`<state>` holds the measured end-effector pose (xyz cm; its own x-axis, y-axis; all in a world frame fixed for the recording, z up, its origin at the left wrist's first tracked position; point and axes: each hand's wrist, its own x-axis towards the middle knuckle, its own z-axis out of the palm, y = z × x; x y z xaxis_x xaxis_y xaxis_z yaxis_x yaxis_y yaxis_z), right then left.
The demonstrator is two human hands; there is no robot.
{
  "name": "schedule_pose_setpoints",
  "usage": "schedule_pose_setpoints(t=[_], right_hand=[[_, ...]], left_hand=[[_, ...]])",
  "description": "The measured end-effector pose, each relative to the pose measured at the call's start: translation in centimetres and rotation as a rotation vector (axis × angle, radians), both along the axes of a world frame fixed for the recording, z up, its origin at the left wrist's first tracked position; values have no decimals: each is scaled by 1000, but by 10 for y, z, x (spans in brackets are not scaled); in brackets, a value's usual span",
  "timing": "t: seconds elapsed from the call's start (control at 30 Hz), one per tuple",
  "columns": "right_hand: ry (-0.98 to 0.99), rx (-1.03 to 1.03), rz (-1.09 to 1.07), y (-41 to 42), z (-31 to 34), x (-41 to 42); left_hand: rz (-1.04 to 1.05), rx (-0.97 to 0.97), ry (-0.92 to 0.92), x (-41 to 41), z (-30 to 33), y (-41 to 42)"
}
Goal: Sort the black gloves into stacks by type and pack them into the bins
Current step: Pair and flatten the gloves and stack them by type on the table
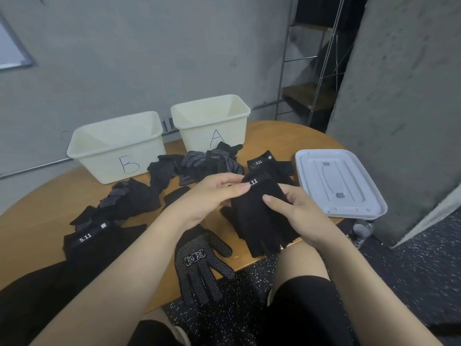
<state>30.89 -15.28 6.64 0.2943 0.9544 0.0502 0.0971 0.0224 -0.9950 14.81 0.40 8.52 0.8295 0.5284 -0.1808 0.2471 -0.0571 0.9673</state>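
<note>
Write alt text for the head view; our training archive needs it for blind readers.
A person's left hand and right hand hold a black fingerless glove marked 5.11 over a round wooden table. More black gloves, some dotted, lie scattered before two cream bins lettered B and A, both seemingly empty; a grey lid lies at right.

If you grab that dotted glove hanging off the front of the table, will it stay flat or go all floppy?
Probably floppy: the dotted glove is thin fabric, and its fingers already droop over the table edge. It looks light, so a nudge could slide it off. The white dots look like grip bumps, so it likely won't slip from your fingers.
</note>
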Motion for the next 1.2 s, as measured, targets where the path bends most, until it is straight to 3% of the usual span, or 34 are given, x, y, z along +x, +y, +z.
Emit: schedule_pose_setpoints(t=[0.13,0.33,0.43,0.57,1.2], right_hand=[[76,-45,9,-1,-9,10],[238,-222,-2,-2,-34,33],[343,-232,-85,1,-47,42],[383,-245,-210,7,-56,47],[-143,-342,-384,39,-105,43]], left_hand=[[-60,35,37,4,-9,3],[194,42,40,18,-27,12],[235,-41,63,25,-33,18],[263,59,162,34,-46,24],[335,226,302,26,-103,39]])
